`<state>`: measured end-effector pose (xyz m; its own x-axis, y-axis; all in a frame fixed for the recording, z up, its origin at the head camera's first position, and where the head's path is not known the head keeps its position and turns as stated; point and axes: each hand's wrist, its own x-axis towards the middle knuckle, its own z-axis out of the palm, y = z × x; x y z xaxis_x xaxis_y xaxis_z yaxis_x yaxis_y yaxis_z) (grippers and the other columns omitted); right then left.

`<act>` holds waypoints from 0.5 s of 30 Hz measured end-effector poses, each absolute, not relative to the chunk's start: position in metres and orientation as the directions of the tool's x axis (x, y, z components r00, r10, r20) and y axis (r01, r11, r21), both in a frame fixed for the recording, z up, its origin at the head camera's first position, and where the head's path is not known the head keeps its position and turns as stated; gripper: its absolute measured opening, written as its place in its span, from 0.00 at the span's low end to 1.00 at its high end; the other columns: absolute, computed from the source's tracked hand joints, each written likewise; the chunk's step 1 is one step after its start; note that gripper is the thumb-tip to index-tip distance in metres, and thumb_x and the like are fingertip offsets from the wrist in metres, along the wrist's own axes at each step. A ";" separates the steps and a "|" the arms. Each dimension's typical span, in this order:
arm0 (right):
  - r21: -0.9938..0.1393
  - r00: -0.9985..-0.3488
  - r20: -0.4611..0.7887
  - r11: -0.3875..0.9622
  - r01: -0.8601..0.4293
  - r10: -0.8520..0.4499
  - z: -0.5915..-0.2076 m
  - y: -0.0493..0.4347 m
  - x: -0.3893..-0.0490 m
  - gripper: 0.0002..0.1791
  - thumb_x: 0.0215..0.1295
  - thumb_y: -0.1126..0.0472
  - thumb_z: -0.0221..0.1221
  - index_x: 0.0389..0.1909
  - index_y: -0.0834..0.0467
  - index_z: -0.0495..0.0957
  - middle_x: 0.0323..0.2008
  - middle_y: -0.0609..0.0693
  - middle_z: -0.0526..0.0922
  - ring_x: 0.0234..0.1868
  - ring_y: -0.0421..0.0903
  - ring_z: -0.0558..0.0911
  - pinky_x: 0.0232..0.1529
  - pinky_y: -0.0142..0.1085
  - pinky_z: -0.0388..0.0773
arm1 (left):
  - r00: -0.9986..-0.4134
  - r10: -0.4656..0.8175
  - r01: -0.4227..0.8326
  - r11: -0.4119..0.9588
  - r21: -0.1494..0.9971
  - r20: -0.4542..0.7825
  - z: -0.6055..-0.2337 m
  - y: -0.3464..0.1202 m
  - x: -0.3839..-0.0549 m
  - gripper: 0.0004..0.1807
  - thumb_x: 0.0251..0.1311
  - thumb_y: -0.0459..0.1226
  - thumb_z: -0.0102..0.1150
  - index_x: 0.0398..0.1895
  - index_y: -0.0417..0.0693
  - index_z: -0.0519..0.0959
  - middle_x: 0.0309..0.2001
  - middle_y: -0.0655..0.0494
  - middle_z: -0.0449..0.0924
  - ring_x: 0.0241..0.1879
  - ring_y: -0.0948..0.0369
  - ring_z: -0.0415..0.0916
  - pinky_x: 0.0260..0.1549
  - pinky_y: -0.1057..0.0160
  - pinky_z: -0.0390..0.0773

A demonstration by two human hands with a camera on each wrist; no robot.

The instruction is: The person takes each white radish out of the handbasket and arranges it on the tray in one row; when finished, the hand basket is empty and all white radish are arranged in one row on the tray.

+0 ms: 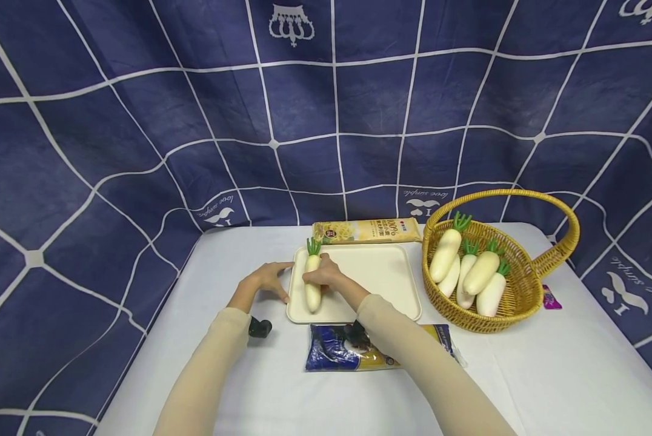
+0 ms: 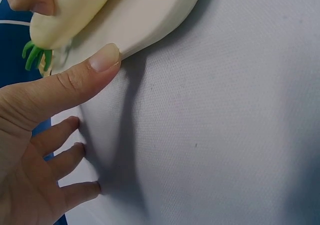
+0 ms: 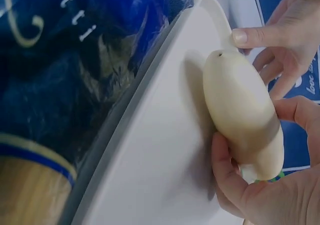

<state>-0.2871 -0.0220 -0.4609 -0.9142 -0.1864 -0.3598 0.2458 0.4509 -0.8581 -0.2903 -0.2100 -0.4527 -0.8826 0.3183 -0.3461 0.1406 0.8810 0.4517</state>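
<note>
Radish [image 1: 312,298]: cream-white, smooth, green tuft, dark-pitted tip. Right hand [image 1: 328,275]: fingers clamped round it. Left hand [image 1: 266,278]: fingers apart.

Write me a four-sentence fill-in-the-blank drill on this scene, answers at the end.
1. The person's ____ hand grips a radish.
2. That radish's leaves are ____ in colour.
3. The yellow packet lies along the tray's ____ (near or far) side, as the person sees it.
4. Over the basket arches a single ____.

Missing words: right; green; far; handle.
</note>
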 end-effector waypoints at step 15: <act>-0.894 -0.893 -0.370 0.360 0.267 -0.257 -0.461 -0.023 -0.286 0.43 0.50 0.67 0.66 0.65 0.69 0.54 0.45 0.64 0.73 0.35 0.56 0.82 0.34 0.43 0.85 | -0.882 0.324 0.136 0.871 0.472 -0.342 -0.451 -0.210 -0.289 0.59 0.27 0.42 0.81 0.70 0.46 0.60 0.66 0.35 0.61 0.66 0.40 0.58 0.63 0.40 0.60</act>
<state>-0.2860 -0.0235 -0.4608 -0.8930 -0.2569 -0.3695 0.2666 0.3597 -0.8942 -0.2890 -0.2102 -0.4511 -0.8820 0.3237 -0.3424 0.1365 0.8711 0.4718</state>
